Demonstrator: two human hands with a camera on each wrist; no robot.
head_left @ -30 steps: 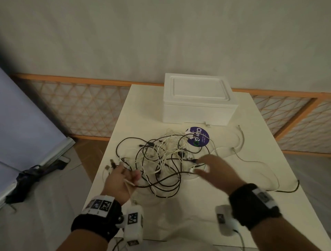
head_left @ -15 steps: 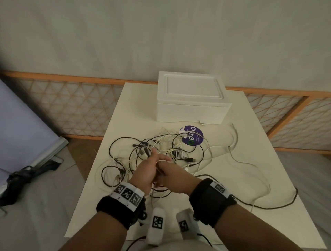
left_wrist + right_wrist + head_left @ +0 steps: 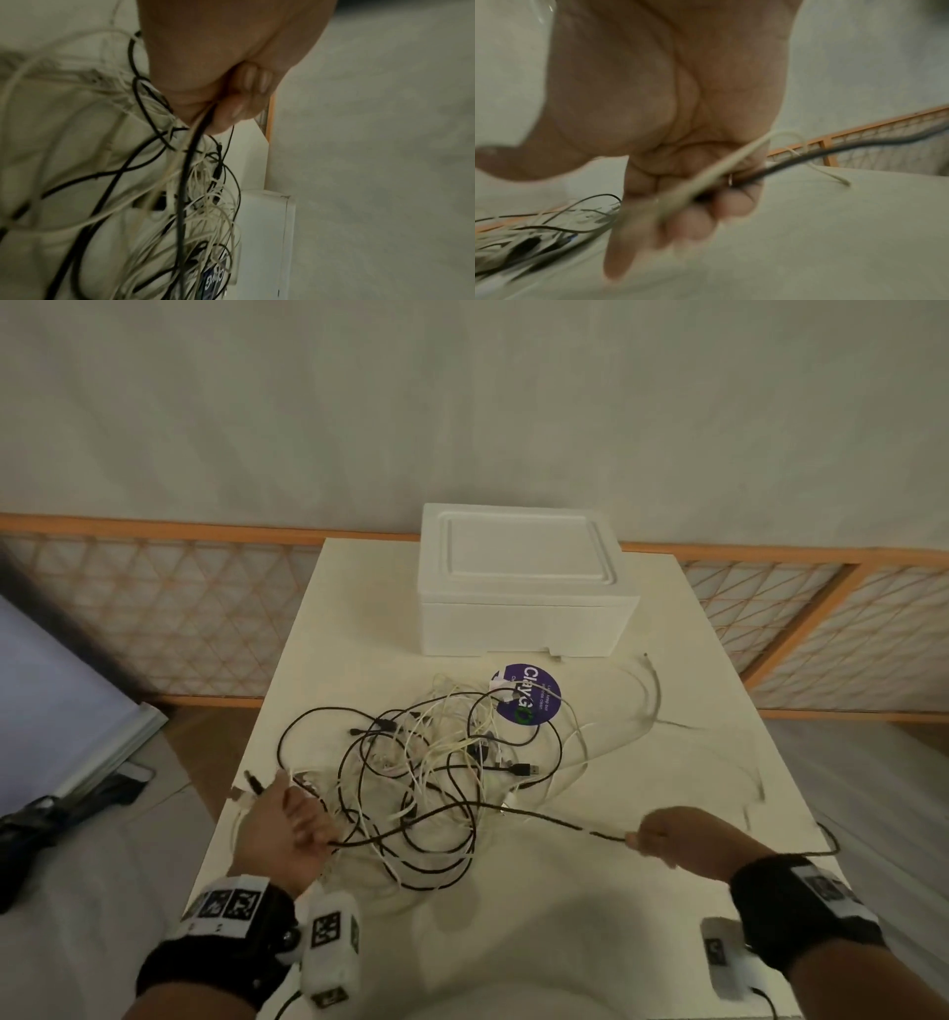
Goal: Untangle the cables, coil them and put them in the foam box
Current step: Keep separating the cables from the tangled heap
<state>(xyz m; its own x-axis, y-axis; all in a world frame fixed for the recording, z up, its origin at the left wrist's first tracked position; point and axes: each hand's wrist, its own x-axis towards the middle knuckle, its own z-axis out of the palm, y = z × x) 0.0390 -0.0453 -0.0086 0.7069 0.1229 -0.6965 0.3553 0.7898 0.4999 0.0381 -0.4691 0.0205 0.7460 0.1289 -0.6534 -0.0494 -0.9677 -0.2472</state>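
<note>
two hands on the job: left hand (image 3: 287, 829) grips strands at the tangle (image 3: 436, 762) edge, right hand (image 3: 672, 839) pinches the black cable (image 3: 560, 821) plus a white one, drawn taut. tangle lies just front of the box (image 3: 524, 593), lid on. pull slow, w/ left anchoring, drop the white.

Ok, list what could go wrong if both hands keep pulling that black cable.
1. The right hand draws the black cable taut while it loops through the tangle; knots may tighten.
2. It grips a white cable too, likely dragging more along.
3. The foam box is lidded.
</note>
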